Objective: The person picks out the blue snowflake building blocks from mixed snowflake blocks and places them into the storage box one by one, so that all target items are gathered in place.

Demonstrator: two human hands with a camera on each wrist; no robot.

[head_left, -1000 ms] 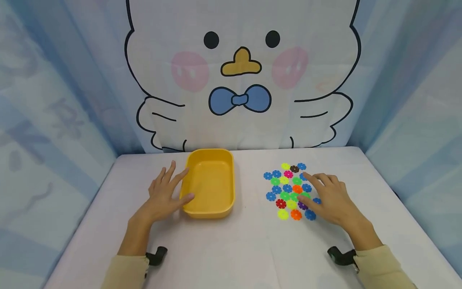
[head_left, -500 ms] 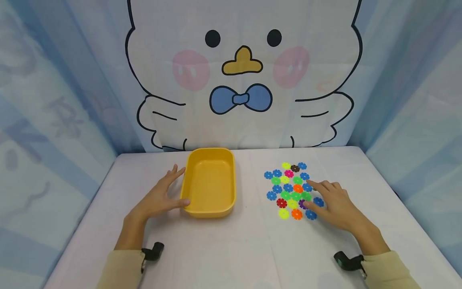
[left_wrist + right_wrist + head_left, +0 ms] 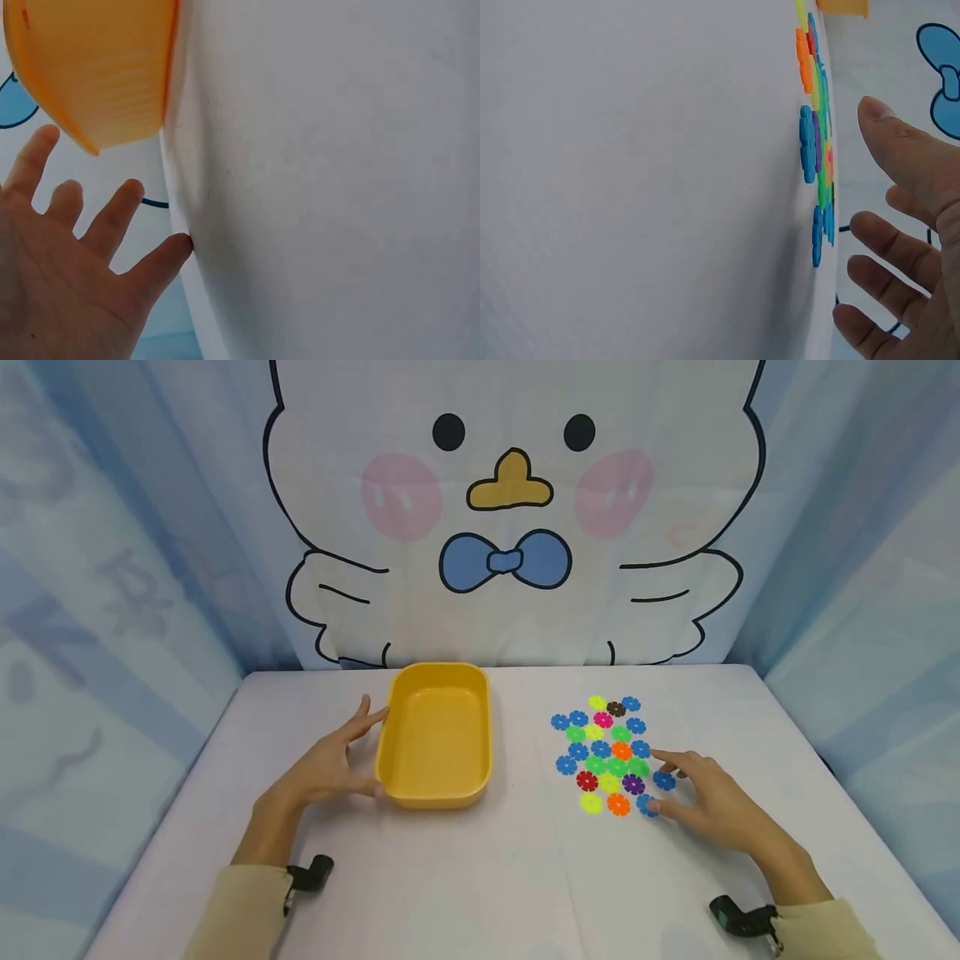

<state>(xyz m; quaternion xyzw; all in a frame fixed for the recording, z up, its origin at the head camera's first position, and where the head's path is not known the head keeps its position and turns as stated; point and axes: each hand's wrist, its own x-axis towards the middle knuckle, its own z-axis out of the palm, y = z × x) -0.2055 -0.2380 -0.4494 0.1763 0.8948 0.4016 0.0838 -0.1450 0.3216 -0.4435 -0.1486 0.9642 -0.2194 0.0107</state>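
Observation:
A yellow plastic tray (image 3: 438, 739) stands left of centre, with nothing inside. My left hand (image 3: 318, 768) is at its left side, thumb and forefinger spread along the wall. The left wrist view shows the same hand (image 3: 82, 285) with fingers apart near the tray (image 3: 97, 82). Flat, notched plastic snowflake discs in several colours, among them a purple disc (image 3: 633, 784), lie grouped on the right. My right hand (image 3: 720, 802) hovers at the group's right edge, thumb tip over a blue disc (image 3: 644, 804), forefinger beside another. In the right wrist view its fingers (image 3: 892, 244) hold nothing.
A white cloth covers the table (image 3: 480, 877). Behind it hangs a curtain (image 3: 510, 618) printed with a cartoon face and a blue bow tie; blue-white curtains (image 3: 97, 635) close in both sides. A black wrist camera (image 3: 738, 917) sits at each sleeve.
My right hand has drawn back to the right and toward me, uncovering the purple disc and several blue ones. My left hand has shifted left, from over the tray's rim to beside its wall.

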